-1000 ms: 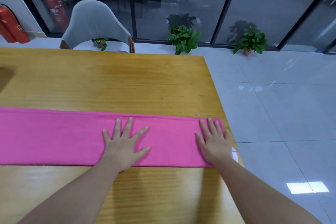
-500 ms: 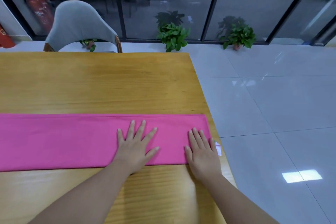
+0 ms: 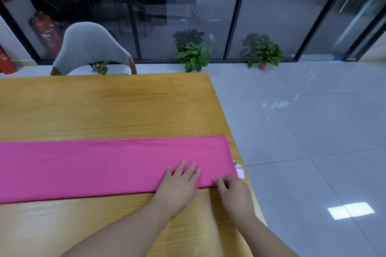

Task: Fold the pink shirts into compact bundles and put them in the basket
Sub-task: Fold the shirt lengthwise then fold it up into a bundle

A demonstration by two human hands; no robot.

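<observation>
Your shirt (image 3: 100, 167) lay as a long pink strip across the frame's lower middle, its right end near the table (image 3: 108, 106) edge. Your left hand (image 3: 179, 185) pressed it flat-fingered; your right hand (image 3: 234, 192) pinched the near corner. A chair (image 3: 87, 48) stood upper left.

I see the shirt (image 3: 104, 165) as solid magenta-pink, no print. A white tag (image 3: 239, 170) with green marks sticks out at its right end. The surface (image 3: 104, 106) is honey-yellow wood with a darker grain streak. Chair (image 3: 87, 48) is pale grey with brown wooden arms. Floor tiles (image 3: 313, 131) are glossy light grey. Two potted plants (image 3: 193, 54) are green. Fire extinguisher (image 3: 47, 31) is red. Window frames (image 3: 235, 12) are black.
</observation>
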